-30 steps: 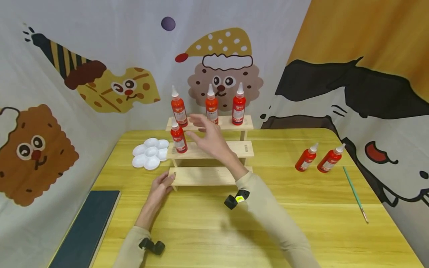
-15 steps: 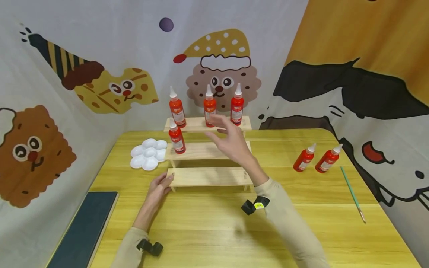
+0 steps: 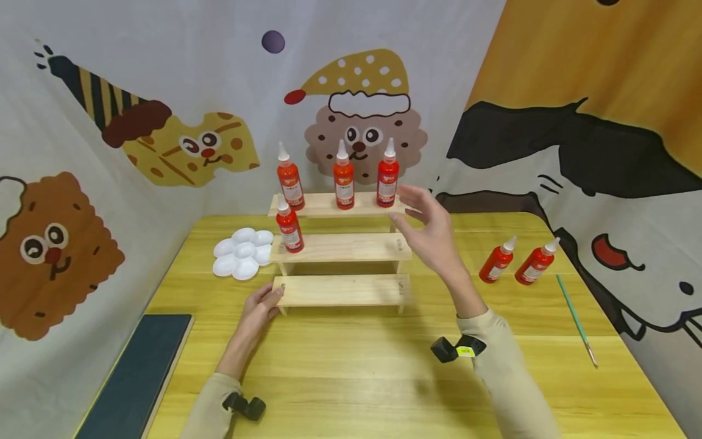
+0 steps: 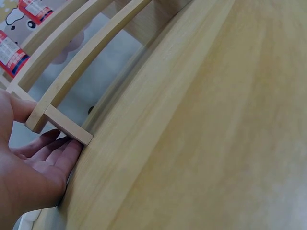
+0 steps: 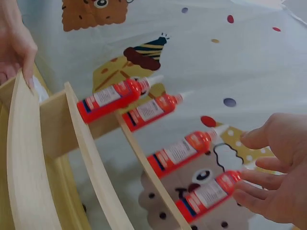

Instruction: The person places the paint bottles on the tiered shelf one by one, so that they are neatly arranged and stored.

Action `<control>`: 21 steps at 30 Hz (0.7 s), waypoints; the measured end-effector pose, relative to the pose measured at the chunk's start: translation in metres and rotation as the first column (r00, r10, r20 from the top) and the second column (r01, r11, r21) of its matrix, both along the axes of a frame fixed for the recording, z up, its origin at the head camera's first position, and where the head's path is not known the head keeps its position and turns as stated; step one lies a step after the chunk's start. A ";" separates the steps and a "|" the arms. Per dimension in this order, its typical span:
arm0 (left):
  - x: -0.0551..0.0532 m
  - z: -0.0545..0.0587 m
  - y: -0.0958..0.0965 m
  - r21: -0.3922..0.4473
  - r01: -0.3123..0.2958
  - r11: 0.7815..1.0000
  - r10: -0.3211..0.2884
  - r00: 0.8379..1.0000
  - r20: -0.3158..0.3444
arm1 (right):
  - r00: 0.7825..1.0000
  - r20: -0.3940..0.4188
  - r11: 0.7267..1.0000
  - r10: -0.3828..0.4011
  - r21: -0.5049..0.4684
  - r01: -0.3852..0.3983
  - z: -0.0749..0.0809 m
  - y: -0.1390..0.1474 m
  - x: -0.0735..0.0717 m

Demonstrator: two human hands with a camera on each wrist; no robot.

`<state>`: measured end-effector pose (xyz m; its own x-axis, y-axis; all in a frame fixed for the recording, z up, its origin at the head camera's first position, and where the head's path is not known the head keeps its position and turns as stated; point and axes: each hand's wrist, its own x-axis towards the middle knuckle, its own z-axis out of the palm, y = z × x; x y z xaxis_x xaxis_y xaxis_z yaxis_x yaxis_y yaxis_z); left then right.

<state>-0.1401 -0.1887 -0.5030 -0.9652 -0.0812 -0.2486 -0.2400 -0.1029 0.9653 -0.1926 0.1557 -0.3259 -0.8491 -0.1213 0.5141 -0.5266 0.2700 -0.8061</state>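
A three-step wooden display rack (image 3: 340,291) stands on the table. My left hand (image 3: 259,306) holds the left end of its lowest step, thumb at the board and fingers by the leg (image 4: 69,123). Three red squeeze bottles (image 3: 387,183) with white nozzle caps stand upright along the top step. Another red bottle (image 3: 289,230) is at the left end of the middle step. Beside the rack's upper right end, my right hand (image 3: 430,231) hangs in the air with fingers spread and nothing in it. The right wrist view puts its fingertips near the rightmost bottle (image 5: 211,194).
Two more red bottles (image 3: 496,261) stand at the table's right, near a green-handled paintbrush (image 3: 574,317). A white flower-shaped palette (image 3: 241,255) lies left of the rack. A dark flat board (image 3: 137,372) lies along the left edge. A printed curtain (image 3: 219,49) hangs behind.
My right hand has moved right, from beside the middle-step bottle, past the top-step bottles to the rack's right end. The left hand has stayed on the lowest step.
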 end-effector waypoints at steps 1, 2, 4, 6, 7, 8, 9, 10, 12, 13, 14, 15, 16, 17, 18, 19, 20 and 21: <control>0.000 0.000 0.000 -0.002 0.001 1.000 -0.001 1.000 0.001 | 1.000 -0.004 1.000 -0.021 0.002 0.021 0.000 0.005 0.001; 0.000 0.000 0.000 -0.003 0.002 1.000 -0.002 1.000 0.000 | 0.999 -0.010 0.999 -0.040 -0.001 0.040 -0.002 0.010 0.002; 0.000 0.000 0.000 -0.004 0.002 1.000 -0.002 1.000 0.002 | 0.997 -0.014 0.997 -0.081 -0.006 0.081 -0.003 0.020 0.004; -0.001 0.000 0.000 0.000 0.004 1.000 -0.004 1.000 0.006 | 0.991 -0.014 0.991 -0.131 -0.004 0.131 -0.005 0.031 0.006; 0.000 0.000 0.000 0.000 0.006 1.000 -0.006 1.000 0.008 | 0.988 -0.010 0.988 -0.152 -0.008 0.152 -0.005 0.036 0.008; 0.000 0.000 0.000 0.002 0.008 1.000 -0.008 1.000 0.010 | 0.984 -0.006 0.984 -0.178 -0.011 0.178 -0.006 0.042 0.009; 0.000 0.000 0.000 0.003 0.009 1.000 -0.009 1.000 0.012 | 0.978 0.003 0.978 -0.208 -0.007 0.208 -0.006 0.047 0.010; 0.000 0.001 0.000 0.004 0.010 1.000 -0.010 1.000 0.014 | 0.971 0.009 0.971 -0.239 -0.006 0.239 -0.007 0.052 0.011; 0.000 0.001 0.000 0.005 0.009 1.000 -0.009 1.000 0.015 | 0.955 0.025 0.955 -0.296 -0.005 0.296 -0.008 0.062 0.012; 0.000 0.001 0.000 0.002 0.009 1.000 -0.009 1.000 0.015 | 0.946 0.033 0.947 -0.322 -0.001 0.322 -0.009 0.067 0.012; 0.000 0.001 0.000 0.001 0.008 1.000 -0.008 1.000 0.014 | 0.937 0.040 0.938 -0.348 0.006 0.348 -0.010 0.072 0.013; 0.000 0.001 0.001 -0.001 0.008 1.000 -0.008 1.000 0.014 | 0.928 0.049 0.929 -0.369 0.012 0.369 -0.011 0.076 0.013; 0.000 0.001 0.001 -0.002 0.009 1.000 -0.009 1.000 0.014 | 0.922 0.058 0.924 -0.383 0.012 0.383 -0.012 0.081 0.013; 0.000 0.001 0.001 0.001 0.010 1.000 -0.010 1.000 0.014 | 0.916 0.067 0.918 -0.396 0.017 0.396 -0.014 0.086 0.013; 0.000 0.001 0.000 0.002 0.012 1.000 -0.012 1.000 0.013 | 0.910 0.073 0.913 -0.408 0.021 0.407 -0.015 0.091 0.014; 0.000 0.001 0.000 0.004 0.013 1.000 -0.013 1.000 0.013 | 0.903 0.081 0.907 -0.421 0.027 0.421 -0.017 0.096 0.014; 0.000 0.000 0.000 0.007 0.016 1.000 -0.016 1.000 0.012 | 0.896 0.089 0.901 -0.435 0.033 0.433 -0.018 0.100 0.015; 0.000 0.000 0.000 0.012 0.016 1.000 -0.016 1.000 0.010 | 0.889 0.097 0.895 -0.447 0.038 0.445 -0.021 0.105 0.015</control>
